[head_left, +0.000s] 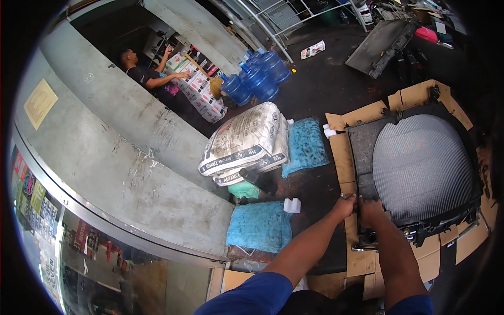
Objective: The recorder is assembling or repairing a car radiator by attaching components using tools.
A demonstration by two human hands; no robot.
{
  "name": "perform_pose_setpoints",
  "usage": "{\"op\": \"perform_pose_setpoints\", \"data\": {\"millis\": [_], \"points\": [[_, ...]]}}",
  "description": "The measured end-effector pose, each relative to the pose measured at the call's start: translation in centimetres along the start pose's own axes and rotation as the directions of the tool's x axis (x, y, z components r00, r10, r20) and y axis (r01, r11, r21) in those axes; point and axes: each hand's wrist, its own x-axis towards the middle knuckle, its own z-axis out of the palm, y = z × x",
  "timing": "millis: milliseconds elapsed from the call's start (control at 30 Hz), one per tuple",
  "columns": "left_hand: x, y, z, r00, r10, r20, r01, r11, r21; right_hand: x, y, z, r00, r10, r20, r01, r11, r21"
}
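A finned radiator [422,163], silver-grey with a dark sprayed-looking border, lies flat in a black frame [366,142] on cardboard to my right. My left hand [344,207] is closed at the frame's left edge, and a bit of shiny metal shows by its thumb. Close beside it, my right hand [371,211] is closed too, at the frame's near left corner. What the fingers grip is too small to make out. A metal fitting [362,248] sits below my right hand at the near corner.
Flattened cardboard [344,163] rings the radiator. Left of it lie blue bags [260,226], white foam blocks [292,205] and stacked cement sacks [247,139]. Farther back are blue water jugs [260,79], a person [149,76] by stacked boxes [197,89], and a dark panel [382,47].
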Motion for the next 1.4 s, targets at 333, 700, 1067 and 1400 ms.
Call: {"op": "perform_pose_setpoints", "data": {"millis": [333,700,1067,1400], "points": [[-1.9,-0.6,0.8,0.969,0.236,-0.068,-0.217,0.953,0.211,0.2,-0.1,-0.1,1.000,0.008,0.001,-0.008,1.000,-0.030],[-1.3,-2.8,0.1,0.949,0.313,-0.037,-0.287,0.906,0.311,0.6,0.1,0.5,1.000,0.010,0.003,-0.010,1.000,-0.028],[-3.4,-5.3,1.6,0.647,0.762,-0.028,-0.734,0.633,0.246,0.4,0.6,1.1,0.999,-0.013,-0.037,0.011,0.999,-0.041],[-2.1,-2.8,0.8,0.928,0.366,-0.073,-0.305,0.856,0.417,-0.4,0.9,0.8,0.999,0.022,-0.044,-0.023,0.999,-0.022]]}}
